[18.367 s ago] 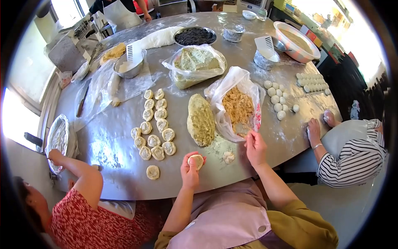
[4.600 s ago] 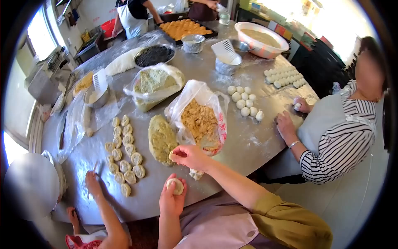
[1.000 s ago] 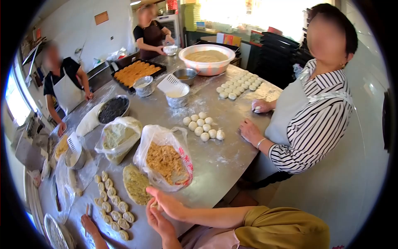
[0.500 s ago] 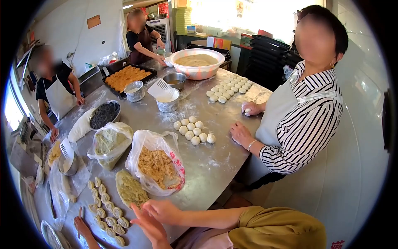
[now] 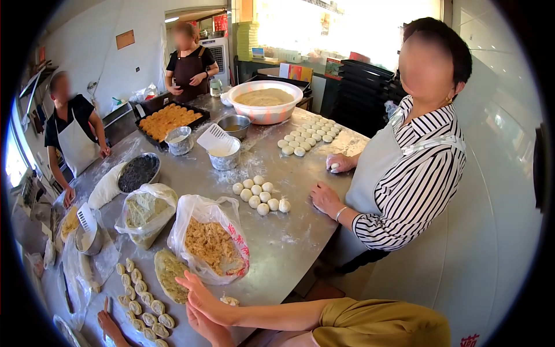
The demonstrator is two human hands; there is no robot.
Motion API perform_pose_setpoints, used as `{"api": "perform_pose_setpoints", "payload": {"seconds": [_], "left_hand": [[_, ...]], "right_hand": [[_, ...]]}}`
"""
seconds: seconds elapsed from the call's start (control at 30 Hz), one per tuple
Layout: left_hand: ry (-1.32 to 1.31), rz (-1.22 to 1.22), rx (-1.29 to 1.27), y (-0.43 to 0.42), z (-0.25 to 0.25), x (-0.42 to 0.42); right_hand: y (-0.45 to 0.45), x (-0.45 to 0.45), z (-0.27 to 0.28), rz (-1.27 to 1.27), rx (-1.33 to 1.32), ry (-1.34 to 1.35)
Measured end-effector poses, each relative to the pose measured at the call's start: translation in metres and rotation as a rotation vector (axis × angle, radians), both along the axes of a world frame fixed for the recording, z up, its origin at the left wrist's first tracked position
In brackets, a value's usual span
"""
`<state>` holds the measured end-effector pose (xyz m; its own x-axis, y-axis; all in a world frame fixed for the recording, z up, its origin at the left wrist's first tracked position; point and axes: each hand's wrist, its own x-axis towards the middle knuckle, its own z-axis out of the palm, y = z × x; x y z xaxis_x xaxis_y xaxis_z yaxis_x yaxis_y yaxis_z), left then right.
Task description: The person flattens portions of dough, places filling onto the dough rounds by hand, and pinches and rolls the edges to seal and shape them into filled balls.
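At the bottom of the head view my right hand (image 5: 209, 302) is in front, fingers stretched out, beside a yellow-green filling mound (image 5: 170, 276). My left hand (image 5: 207, 331) lies just below it, fingers extended, the two hands touching or nearly so. Nothing shows in either hand, though the space between the palms is hidden. A small pale dough piece (image 5: 230, 301) lies on the table behind my right wrist. Closest beyond is a plastic bag of brown crumbly filling (image 5: 211, 246). Rows of shaped dough pieces (image 5: 141, 301) lie to the left.
A co-worker's hand with a thin stick (image 5: 107, 324) is at lower left. A co-worker in stripes (image 5: 413, 168) stands at right near dough balls (image 5: 261, 195). Farther back are a large dough bowl (image 5: 265, 104), a tray of orange-brown pieces (image 5: 171, 120) and two more people.
My right hand has come forward over my left, its fingers now stretched out. The small dough piece has come into view. The far co-worker in brown has straightened up, hands off the bowl.
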<state>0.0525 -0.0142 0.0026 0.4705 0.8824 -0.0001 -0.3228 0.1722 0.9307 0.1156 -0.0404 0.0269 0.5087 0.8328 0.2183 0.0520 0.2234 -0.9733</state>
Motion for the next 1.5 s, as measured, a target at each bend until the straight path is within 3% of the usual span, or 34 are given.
{"api": "perform_pose_setpoints", "payload": {"seconds": [0.07, 0.1, 0.13, 0.2, 0.23, 0.27, 0.3, 0.33, 0.37, 0.4, 0.43, 0.47, 0.57, 0.7, 0.8, 0.93, 1.03, 1.13, 1.23, 1.27, 1.37, 1.43, 1.5], "left_hand": [[-0.034, -0.008, -0.043, 0.008, 0.002, -0.009], [0.185, 0.065, 0.104, 0.017, -0.009, -0.018], [0.404, 0.135, 0.251, 0.024, -0.015, -0.027], [0.184, 0.292, 0.027, 0.026, -0.022, -0.031], [0.142, 0.253, 0.080, 0.025, -0.020, -0.033], [0.099, 0.214, 0.132, 0.023, -0.015, -0.036], [0.057, 0.173, 0.183, 0.019, -0.007, -0.037], [-0.161, 0.119, 0.010, 0.010, 0.008, -0.030], [-0.217, 0.138, 0.001, 0.006, 0.012, -0.028], [-0.274, 0.156, -0.006, 0.004, 0.014, -0.029], [-0.332, 0.172, -0.011, 0.002, 0.016, -0.030], [-0.296, 0.226, 0.091, -0.001, 0.014, -0.028], [-0.111, -0.064, 0.171, 0.014, -0.011, -0.055], [-0.025, 0.130, 0.185, 0.013, -0.019, -0.057], [-0.384, 0.039, -0.040, 0.002, 0.005, -0.050], [-0.182, 0.069, 0.287, -0.004, 0.018, -0.047], [-0.100, -0.060, 0.094, 0.011, 0.000, -0.068], [-0.227, 0.040, -0.025, 0.003, -0.003, -0.063], [-0.326, 0.058, 0.032, -0.002, 0.010, -0.053], [-0.341, 0.068, 0.084, -0.007, 0.020, -0.045], [-0.165, -0.071, 0.170, 0.003, -0.010, -0.063], [-0.154, -0.150, 0.112, 0.012, -0.020, -0.072], [-0.102, -0.066, 0.153, 0.012, -0.012, -0.067]], "right_hand": [[-0.006, 0.002, 0.006, 0.059, 0.014, 0.118], [-0.010, 0.000, 0.008, 0.089, 0.020, 0.183], [-0.011, -0.001, 0.002, 0.066, -0.031, 0.055], [-0.021, -0.008, -0.003, 0.223, -0.076, 0.024], [-0.023, -0.011, -0.005, 0.305, -0.096, 0.005], [-0.020, -0.020, -0.022, 0.204, 0.026, -0.113], [-0.022, -0.020, -0.017, 0.207, -0.089, -0.085], [-0.025, -0.016, -0.007, 0.211, -0.203, -0.060], [-0.026, -0.015, -0.002, 0.216, -0.317, -0.035], [-0.020, -0.017, -0.006, 0.125, -0.198, 0.009], [-0.019, -0.017, -0.009, 0.190, -0.245, -0.024], [-0.019, -0.013, -0.011, 0.253, -0.293, -0.057], [-0.022, -0.022, -0.012, 0.313, -0.298, -0.072], [-0.031, -0.025, 0.006, 0.252, -0.209, -0.071], [-0.025, -0.024, -0.005, 0.236, -0.239, -0.026], [-0.021, -0.021, -0.013, 0.470, -0.380, 0.172], [-0.030, -0.030, 0.007, 0.412, -0.203, 0.194], [-0.028, -0.037, -0.006, 0.170, -0.050, -0.145], [-0.022, -0.032, -0.027, 0.186, -0.234, 0.093], [-0.023, -0.027, -0.028, 0.330, -0.297, 0.266], [-0.029, -0.025, -0.010, 0.440, -0.349, 0.148], [-0.034, -0.024, 0.010, 0.342, -0.210, 0.014], [-0.030, -0.027, -0.007, 0.219, -0.038, -0.234]]}}
